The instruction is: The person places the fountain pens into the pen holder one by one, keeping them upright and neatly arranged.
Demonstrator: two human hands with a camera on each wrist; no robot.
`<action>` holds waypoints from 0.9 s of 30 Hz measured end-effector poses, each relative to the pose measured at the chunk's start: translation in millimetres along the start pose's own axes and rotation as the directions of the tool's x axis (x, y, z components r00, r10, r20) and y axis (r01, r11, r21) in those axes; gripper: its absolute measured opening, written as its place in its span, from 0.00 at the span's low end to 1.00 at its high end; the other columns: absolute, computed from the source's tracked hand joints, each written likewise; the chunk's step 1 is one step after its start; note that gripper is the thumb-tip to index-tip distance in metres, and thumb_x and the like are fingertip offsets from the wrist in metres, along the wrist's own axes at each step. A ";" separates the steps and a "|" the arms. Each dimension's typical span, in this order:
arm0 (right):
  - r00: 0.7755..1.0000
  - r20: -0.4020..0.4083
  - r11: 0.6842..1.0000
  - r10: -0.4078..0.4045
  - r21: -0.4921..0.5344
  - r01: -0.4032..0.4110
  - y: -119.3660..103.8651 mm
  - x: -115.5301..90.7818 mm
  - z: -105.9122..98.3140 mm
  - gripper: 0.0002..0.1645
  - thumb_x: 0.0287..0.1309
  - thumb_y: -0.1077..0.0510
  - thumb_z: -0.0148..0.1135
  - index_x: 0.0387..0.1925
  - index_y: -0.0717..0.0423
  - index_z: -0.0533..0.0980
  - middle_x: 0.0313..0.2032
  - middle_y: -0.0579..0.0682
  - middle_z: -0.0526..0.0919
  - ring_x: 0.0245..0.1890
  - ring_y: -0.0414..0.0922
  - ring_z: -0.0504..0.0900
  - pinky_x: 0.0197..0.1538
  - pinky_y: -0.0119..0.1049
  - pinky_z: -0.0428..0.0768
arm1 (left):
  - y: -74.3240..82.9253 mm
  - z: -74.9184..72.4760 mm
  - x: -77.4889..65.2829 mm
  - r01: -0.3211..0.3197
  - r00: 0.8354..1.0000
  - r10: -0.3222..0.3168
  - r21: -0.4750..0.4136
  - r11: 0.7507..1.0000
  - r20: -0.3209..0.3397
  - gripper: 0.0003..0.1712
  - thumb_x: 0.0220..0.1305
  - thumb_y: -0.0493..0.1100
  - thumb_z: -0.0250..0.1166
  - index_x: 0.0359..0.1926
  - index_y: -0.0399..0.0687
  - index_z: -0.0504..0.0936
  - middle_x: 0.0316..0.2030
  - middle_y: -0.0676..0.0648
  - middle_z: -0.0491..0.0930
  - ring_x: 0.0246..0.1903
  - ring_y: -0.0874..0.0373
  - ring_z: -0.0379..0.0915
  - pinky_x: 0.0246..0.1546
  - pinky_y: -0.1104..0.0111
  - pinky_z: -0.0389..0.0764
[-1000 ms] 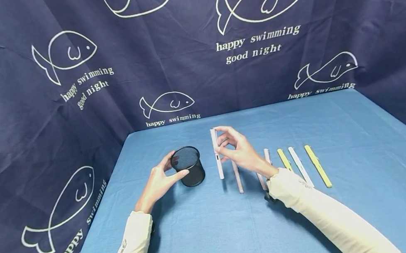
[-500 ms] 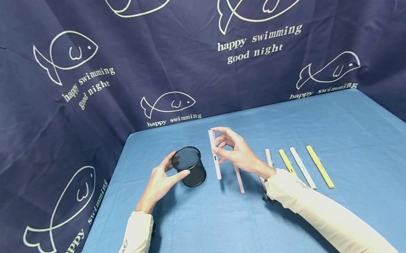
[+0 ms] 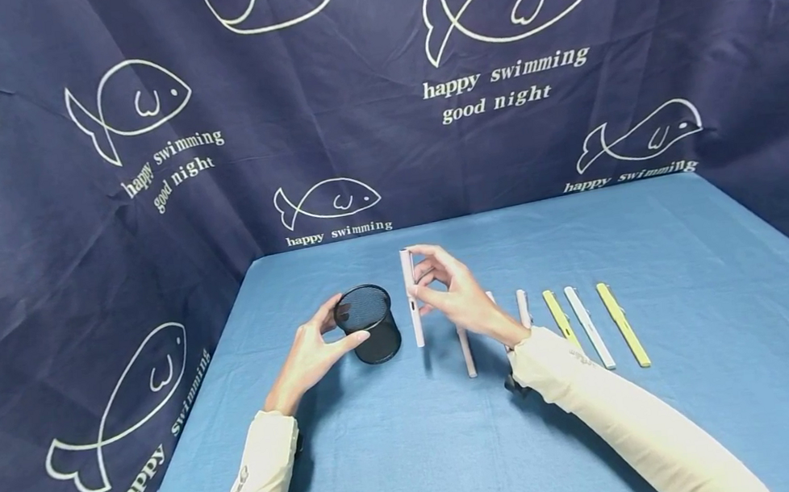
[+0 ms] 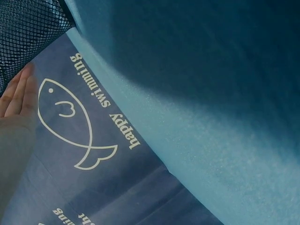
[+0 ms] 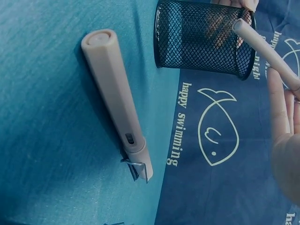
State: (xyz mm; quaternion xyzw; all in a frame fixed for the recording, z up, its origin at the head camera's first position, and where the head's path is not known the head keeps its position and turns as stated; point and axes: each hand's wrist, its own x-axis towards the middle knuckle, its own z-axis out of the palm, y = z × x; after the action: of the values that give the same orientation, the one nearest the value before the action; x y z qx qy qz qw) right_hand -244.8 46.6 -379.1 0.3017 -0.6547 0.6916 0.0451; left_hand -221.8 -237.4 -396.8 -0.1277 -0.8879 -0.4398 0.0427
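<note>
My right grip (image 3: 454, 292) pinches the pale pen (image 3: 416, 326) upright above the desk (image 3: 404, 456), just beside the mesh cup (image 3: 375, 339) my left grip (image 3: 312, 354) clasps. The pen looks light and stiff — probably slick, so best held near its top.

A blue cloth (image 3: 404, 456) is covering the desk (image 3: 758, 294). Toward the left, a round black mesh pen holder (image 3: 380, 345) is standing upright. Right of it, well spaced, slim capped pens are lying in a row: a pink pen (image 3: 468, 354), two partly hidden pale pink pens (image 3: 523, 308), a yellow pen (image 3: 560, 316), a white pen (image 3: 590, 326) and, outermost, a second yellow pen (image 3: 623, 324).
</note>
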 end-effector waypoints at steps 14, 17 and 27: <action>1.000 -0.009 1.000 -0.001 0.009 0.001 -0.4 4.7 5.1 0.34 0.67 0.73 0.62 0.71 0.62 0.66 0.45 0.63 0.75 0.40 0.47 0.80 0.34 0.51 0.88 | 0.4 0.5 -0.2 0.019 1.000 -0.019 0.006 1.000 -0.002 0.52 0.58 0.58 0.79 0.77 0.47 0.65 0.63 0.42 0.79 0.63 0.43 0.75 0.63 0.44 0.72; 1.000 -0.004 1.000 -0.002 0.004 0.002 -0.4 5.6 6.0 0.33 0.67 0.73 0.62 0.71 0.62 0.67 0.45 0.64 0.75 0.40 0.48 0.80 0.35 0.51 0.88 | -0.5 0.6 0.1 0.023 1.000 -0.023 0.008 1.000 -0.006 0.53 0.58 0.58 0.79 0.78 0.48 0.65 0.63 0.43 0.79 0.63 0.44 0.75 0.63 0.44 0.72; 1.000 -0.008 1.000 -0.026 -0.003 0.026 -1.8 10.8 8.6 0.34 0.67 0.73 0.63 0.71 0.62 0.67 0.45 0.65 0.76 0.40 0.49 0.80 0.35 0.55 0.87 | -0.9 1.4 0.2 0.012 1.000 -0.012 0.008 1.000 -0.005 0.52 0.58 0.58 0.78 0.77 0.47 0.66 0.63 0.43 0.79 0.63 0.44 0.75 0.63 0.44 0.72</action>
State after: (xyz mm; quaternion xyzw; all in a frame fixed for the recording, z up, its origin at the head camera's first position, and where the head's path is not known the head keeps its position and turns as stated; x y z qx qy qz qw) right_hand -249.7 35.3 -372.7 0.3074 -0.6515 0.6913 0.0569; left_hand -222.2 -236.7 -398.3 -0.1210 -0.8903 -0.4370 0.0428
